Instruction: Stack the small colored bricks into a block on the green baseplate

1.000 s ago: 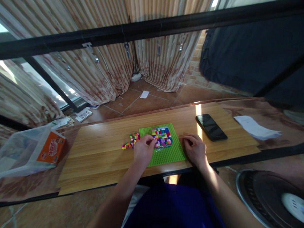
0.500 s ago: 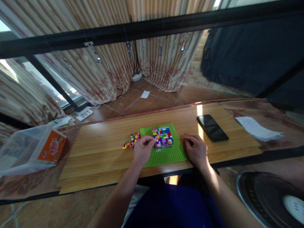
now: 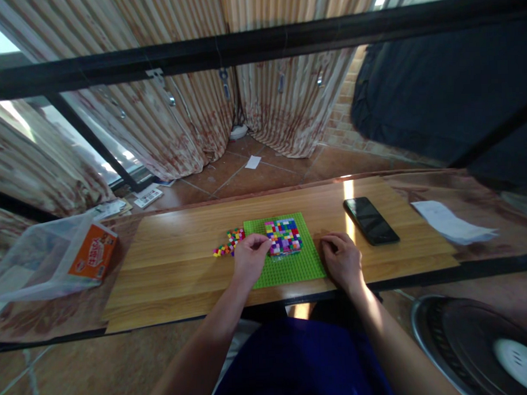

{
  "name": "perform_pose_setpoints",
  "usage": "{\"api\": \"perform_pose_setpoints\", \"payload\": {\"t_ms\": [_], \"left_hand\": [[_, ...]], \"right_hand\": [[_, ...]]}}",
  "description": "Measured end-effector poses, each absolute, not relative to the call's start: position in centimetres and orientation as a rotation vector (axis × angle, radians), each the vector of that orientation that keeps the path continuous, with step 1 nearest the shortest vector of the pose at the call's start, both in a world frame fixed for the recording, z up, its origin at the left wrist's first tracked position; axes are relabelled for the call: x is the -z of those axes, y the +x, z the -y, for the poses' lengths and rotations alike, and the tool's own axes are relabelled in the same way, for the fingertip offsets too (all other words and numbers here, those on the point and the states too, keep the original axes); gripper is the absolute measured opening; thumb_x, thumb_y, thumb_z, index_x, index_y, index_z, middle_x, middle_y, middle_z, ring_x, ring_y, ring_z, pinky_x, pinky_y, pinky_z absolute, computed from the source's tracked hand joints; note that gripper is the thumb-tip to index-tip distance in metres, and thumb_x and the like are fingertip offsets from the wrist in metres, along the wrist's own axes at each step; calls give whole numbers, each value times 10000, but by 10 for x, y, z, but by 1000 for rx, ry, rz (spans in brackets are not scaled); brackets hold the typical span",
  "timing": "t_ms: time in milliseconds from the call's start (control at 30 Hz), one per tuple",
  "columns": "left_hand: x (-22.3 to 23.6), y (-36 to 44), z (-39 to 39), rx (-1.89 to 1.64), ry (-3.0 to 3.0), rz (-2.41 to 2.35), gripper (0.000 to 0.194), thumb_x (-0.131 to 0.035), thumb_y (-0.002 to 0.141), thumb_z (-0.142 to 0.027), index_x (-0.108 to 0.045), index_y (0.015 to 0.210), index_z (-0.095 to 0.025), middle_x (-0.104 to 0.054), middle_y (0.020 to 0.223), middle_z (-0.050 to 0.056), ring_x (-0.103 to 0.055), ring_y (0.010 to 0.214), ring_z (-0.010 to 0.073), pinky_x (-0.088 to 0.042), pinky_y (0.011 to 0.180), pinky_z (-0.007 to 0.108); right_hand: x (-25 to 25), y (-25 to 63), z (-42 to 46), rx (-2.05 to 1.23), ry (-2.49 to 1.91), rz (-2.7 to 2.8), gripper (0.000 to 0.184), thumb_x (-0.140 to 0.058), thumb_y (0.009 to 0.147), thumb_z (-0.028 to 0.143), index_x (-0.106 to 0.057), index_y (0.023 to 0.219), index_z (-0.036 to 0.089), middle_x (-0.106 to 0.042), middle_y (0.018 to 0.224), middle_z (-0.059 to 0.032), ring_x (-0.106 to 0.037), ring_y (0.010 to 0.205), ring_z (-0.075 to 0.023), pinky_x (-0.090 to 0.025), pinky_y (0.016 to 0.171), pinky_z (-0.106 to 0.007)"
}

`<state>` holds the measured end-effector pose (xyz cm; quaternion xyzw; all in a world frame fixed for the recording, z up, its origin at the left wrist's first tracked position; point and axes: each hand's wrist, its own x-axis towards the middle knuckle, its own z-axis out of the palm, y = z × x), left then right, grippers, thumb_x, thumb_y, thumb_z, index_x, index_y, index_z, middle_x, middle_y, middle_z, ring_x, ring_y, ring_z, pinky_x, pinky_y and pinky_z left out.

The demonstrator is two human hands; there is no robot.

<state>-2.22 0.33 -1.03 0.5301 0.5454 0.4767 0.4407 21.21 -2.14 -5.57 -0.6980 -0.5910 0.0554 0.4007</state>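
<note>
I see the green board (image 3: 287, 272) lying flat on the wooden table (image 3: 175, 275), and the block of bricks (image 3: 286, 232), many small colours packed together, sits on the board's far part, toward its right. The left hand (image 3: 250, 256) reaches over the left side of the board, its fingertips at the near left side of the block. Its thumb and forefinger come close together, but from here I cannot tell whether they meet or grip a brick. The right hand (image 3: 342, 259) rests on the table just beside the board's right edge, fingers loosely curled; I cannot make out whether they close on anything.

To the left of the board, near its edge, I have a scatter of loose bricks (image 3: 224, 249), partly hidden behind the left hand. To the right of the board, past the right hand, a black phone (image 3: 371, 221) lies face up, and white papers (image 3: 453, 221) lie farther out on that side. Well to the left of the board stands a clear plastic bin (image 3: 36, 243) with an orange box (image 3: 92, 252) at its right end.
</note>
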Motion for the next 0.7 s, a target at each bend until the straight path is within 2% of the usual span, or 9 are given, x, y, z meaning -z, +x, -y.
{"api": "perform_pose_setpoints", "payload": {"t_ms": [267, 500, 700], "left_hand": [[13, -20, -3, -1214, 1276, -1365, 98, -663, 715, -263, -666, 674, -175, -667, 658, 0, -603, 626, 131, -498, 648, 268], [21, -45, 20, -1216, 1367, -1412, 114, -585, 775, -245, -679, 782, -182, -672, 696, 3, -616, 654, 141, -493, 635, 258], [27, -98, 31, -1175, 1616, -1769, 154, -535, 831, -199, -673, 898, -200, -701, 891, 45, -656, 826, 176, -527, 795, 322]], "right_hand": [[57, 213, 22, -121, -1760, 1510, 277, -494, 852, 323, -732, 839, 182, -692, 973, -93, -638, 886, -221, -508, 771, -346], [59, 216, 21, -114, -1746, 1534, 295, -485, 861, 350, -729, 839, 186, -695, 968, -99, -638, 884, -229, -510, 758, -355], [61, 217, 22, -119, -1747, 1532, 291, -499, 851, 363, -733, 844, 190, -694, 979, -96, -639, 867, -221, -510, 750, -344]]}}
